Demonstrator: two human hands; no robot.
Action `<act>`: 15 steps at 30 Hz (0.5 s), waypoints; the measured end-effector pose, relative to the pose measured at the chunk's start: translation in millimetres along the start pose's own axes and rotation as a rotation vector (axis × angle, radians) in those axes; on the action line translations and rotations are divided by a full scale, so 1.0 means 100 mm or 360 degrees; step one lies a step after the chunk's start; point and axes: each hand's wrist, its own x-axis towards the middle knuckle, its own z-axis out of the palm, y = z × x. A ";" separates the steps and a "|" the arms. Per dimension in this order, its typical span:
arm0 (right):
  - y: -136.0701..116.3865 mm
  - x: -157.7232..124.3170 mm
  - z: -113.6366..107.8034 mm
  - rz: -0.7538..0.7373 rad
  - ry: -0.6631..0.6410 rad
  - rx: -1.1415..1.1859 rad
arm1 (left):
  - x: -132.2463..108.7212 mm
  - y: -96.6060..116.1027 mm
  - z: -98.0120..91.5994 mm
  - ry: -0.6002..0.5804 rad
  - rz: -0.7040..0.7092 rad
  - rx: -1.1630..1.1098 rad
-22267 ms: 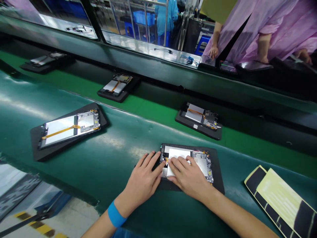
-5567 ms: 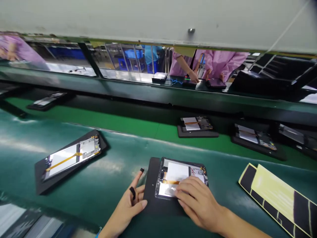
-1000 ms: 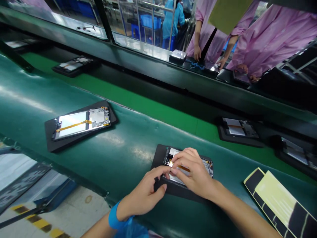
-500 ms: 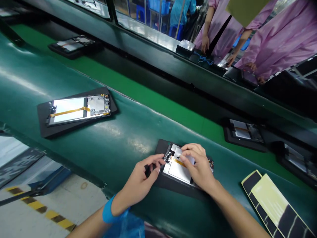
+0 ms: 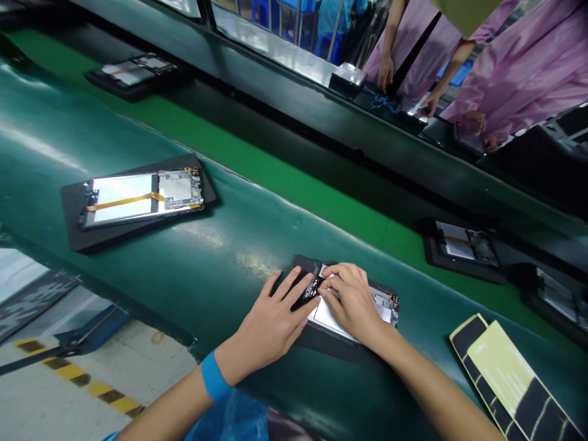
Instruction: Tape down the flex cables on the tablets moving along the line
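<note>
An opened phone, its back off and its silver battery and circuit board showing, lies on a black foam pad in front of me. My left hand, with a blue wristband, has its fingers spread over the phone's left end, fingertips at the small lower board. Over the battery sits my right hand, fingers bent and the tips drawn together near that same board. Whatever is between those fingertips is hidden. The circuit board shows beyond my right hand.
Another opened phone with an orange ribbon cable rests on a foam pad to the left. Yellow-and-black strips lie at right. A green conveyor belt carries more phones. Co-workers in pink stand across the line.
My left hand has moved right and spread its fingers over the phone's end. My right hand has shifted left toward the lower board, uncovering the circuit board. The view has shifted slightly.
</note>
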 end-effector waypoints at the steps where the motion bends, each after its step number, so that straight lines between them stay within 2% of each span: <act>1: 0.00 0.01 0.00 0.0000 0.0002 -0.0012 | 0.01 -0.01 0.01 -0.0014 0.0004 0.0022; 5: 0.00 0.03 0.00 -0.0031 0.0041 -0.0061 | 0.02 -0.02 0.01 -0.0073 0.0013 0.0048; 11: 0.07 -0.12 -0.09 -0.0041 0.0305 -0.0232 | 0.09 0.01 0.00 -0.0075 -0.0066 0.0009; 13: 0.07 -0.28 -0.15 -0.0148 0.0274 -0.0289 | 0.14 0.01 0.00 -0.0066 -0.0095 0.0005; 15: 0.03 -0.46 -0.19 -0.0314 0.0156 -0.0364 | 0.20 0.01 0.01 -0.0042 -0.0139 0.0008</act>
